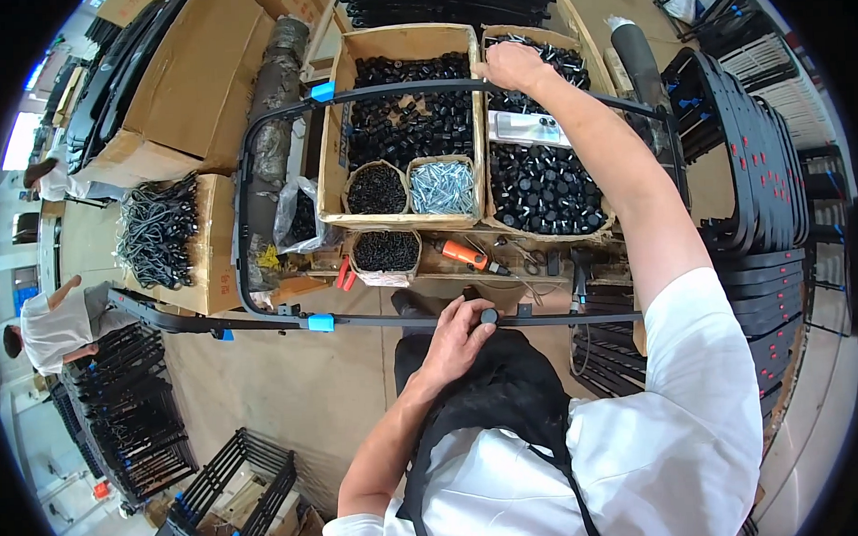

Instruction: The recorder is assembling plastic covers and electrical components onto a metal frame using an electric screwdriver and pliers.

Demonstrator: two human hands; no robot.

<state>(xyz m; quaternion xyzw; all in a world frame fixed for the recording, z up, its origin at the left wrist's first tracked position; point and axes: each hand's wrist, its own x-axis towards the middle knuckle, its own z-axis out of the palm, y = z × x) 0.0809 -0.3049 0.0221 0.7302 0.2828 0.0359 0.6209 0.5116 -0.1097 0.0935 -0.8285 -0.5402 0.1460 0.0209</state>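
Smooth beige floor [235, 388], marked by a thin straight seam [385, 373], lies around a worn brown wooden workbench [431, 262]; far left glows a white rectangular window [21, 140]

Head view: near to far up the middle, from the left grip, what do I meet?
Left grip at the black frame's near bar → orange tool → silver screws → loose black pieces → stacked black parts.
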